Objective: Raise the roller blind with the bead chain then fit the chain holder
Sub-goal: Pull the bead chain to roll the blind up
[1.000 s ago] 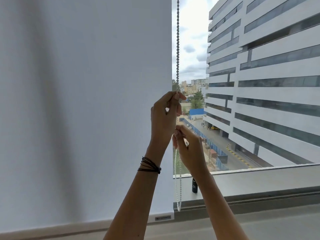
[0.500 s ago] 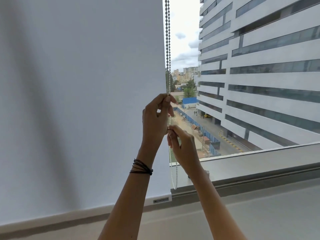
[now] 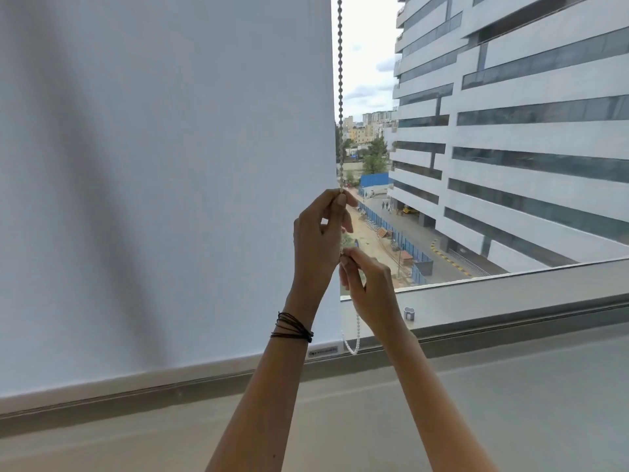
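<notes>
White bead chain [image 3: 340,97] taut beside the lowered roller blind [image 3: 163,165], both hands' fingers [image 3: 335,206] pinching it.

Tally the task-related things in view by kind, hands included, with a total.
Hands: 2, left hand and right hand
Roller blind: 1
Bead chain: 1
Small holder-like piece on the sill: 1
Total: 5

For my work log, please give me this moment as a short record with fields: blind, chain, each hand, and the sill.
blind: roller blind down, bottom edge near the sill
chain: bead chain hangs along the blind's right edge; loop end hangs free below the hands
left hand: pinches the chain, higher up
right hand: pinches the chain, lower down
sill: small grey part stands on the window sill, maybe the chain holder; not fitted
</notes>
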`<act>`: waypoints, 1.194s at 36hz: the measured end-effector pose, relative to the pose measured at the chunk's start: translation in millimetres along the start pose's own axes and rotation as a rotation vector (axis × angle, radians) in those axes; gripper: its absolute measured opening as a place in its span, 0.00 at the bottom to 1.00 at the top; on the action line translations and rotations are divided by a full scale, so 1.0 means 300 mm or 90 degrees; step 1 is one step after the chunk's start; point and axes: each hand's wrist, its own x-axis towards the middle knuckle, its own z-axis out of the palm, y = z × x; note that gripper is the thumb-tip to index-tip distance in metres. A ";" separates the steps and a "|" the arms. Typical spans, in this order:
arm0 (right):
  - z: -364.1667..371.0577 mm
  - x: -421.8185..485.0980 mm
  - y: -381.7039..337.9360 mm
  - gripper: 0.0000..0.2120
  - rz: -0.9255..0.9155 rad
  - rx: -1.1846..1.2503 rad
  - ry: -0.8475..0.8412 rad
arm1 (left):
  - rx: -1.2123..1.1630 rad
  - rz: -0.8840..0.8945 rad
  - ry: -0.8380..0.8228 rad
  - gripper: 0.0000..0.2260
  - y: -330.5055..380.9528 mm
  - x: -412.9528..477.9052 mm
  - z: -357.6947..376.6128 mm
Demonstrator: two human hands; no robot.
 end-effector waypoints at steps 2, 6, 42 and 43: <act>0.001 -0.012 0.002 0.09 0.002 0.002 -0.002 | 0.000 -0.001 -0.002 0.11 -0.006 -0.010 -0.001; 0.006 -0.033 0.007 0.09 0.004 0.009 -0.003 | 0.008 0.000 -0.002 0.11 -0.017 -0.030 -0.001; 0.056 -0.330 0.159 0.07 0.127 -0.072 -0.043 | 0.008 -0.143 0.002 0.11 -0.210 -0.307 0.083; 0.054 -0.337 0.162 0.07 0.131 -0.074 -0.047 | 0.009 -0.146 0.000 0.11 -0.215 -0.314 0.084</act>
